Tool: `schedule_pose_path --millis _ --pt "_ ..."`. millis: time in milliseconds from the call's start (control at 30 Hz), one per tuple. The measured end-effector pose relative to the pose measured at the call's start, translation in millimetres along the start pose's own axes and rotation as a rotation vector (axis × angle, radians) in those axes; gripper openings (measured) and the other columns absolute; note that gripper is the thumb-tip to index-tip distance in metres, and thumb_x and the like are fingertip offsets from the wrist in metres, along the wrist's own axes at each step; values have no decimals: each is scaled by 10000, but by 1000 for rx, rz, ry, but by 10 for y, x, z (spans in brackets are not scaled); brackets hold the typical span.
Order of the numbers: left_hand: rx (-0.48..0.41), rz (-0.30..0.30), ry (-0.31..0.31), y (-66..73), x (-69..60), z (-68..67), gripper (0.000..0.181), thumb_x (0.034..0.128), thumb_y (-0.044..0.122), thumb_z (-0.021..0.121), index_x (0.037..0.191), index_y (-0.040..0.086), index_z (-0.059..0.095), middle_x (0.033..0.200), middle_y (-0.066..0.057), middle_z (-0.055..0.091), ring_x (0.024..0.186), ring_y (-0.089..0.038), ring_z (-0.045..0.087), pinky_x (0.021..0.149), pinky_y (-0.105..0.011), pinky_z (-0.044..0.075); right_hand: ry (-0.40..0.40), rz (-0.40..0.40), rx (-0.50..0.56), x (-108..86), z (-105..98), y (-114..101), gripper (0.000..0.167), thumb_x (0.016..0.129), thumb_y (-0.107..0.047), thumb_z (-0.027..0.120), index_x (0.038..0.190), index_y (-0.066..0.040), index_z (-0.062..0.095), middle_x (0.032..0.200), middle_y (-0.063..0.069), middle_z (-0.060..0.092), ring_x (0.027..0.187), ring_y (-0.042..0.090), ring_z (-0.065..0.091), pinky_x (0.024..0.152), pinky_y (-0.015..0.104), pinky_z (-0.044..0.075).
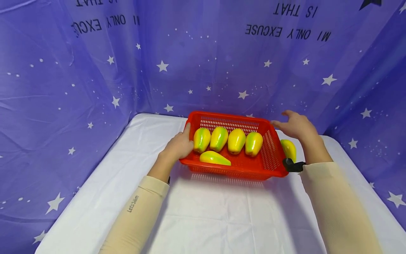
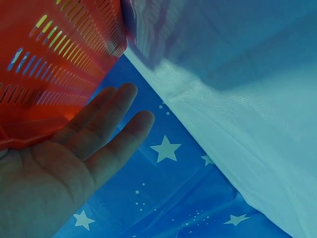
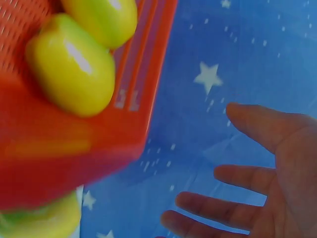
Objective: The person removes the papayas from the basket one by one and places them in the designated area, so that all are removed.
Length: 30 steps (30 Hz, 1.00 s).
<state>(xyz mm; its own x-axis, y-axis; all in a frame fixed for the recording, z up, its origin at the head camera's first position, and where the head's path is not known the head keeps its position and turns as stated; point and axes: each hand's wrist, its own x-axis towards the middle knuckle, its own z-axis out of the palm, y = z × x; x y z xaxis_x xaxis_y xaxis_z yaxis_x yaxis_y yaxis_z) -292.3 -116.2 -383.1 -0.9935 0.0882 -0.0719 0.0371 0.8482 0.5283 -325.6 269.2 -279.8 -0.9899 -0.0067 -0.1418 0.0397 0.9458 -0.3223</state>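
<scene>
From where I stood, the left hand [image 1: 180, 145] gripped the left rim of a red basket [image 1: 241, 173] over the white surface [image 1: 219, 218], its thumb laid over the edge, while the right hand [image 1: 298, 126] held nothing, its fingers spread wide just beside the far right corner. Inside the basket, four yellow-green fruits [image 1: 236, 141] made a row, and a fifth fruit [image 1: 213, 157] lay sideways at the near left (glossy, all of them). One more fruit [image 1: 289, 150] lay outside, just right of the basket.
</scene>
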Motion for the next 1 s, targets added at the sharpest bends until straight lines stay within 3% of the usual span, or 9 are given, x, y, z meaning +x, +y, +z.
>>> schedule_pose_path --millis 133,433,667,833,1000 --pt "-6 -4 0 -10 -7 20 812 958 234 429 1677 106 73 1501 -258 503 1311 -391 558 1131 -544 436 0 -39 -5 -20 46 -210 895 970 -594 547 1611 -26 287 1580 336 359 1409 577 343 1078 769 325" --pt "7 0 6 -14 -9 15 817 945 226 428 1677 109 85 1492 -262 508 1327 -402 551 1130 -555 436 18 -206 -34 -134 184 -712 804 973 -575 582 1577 -80 391 1455 266 551 1319 481 519 1065 685 415" --pt "3 3 7 6 -19 6 815 951 214 437 1677 108 81 1479 -263 523 1327 -400 555 1124 -550 441 -35 -306 -61 -243 384 -1041 756 982 -550 588 1567 -101 420 1516 224 528 1401 471 468 1130 666 372" --pt "-2 -3 7 1 -11 15 814 958 213 440 1678 114 73 1486 -256 523 1326 -393 555 1128 -544 440 -64 -389 -72 -311 525 -1221 738 965 -506 636 1552 -98 453 1381 183 642 1291 402 575 1089 608 444" --pt "-2 2 12 2 -6 9 816 960 218 444 1679 119 70 1482 -255 524 1315 -393 561 1125 -541 444 -125 -412 -57 -372 683 -1368 742 925 -464 717 1549 -138 480 1341 140 666 1202 328 627 1043 555 503"
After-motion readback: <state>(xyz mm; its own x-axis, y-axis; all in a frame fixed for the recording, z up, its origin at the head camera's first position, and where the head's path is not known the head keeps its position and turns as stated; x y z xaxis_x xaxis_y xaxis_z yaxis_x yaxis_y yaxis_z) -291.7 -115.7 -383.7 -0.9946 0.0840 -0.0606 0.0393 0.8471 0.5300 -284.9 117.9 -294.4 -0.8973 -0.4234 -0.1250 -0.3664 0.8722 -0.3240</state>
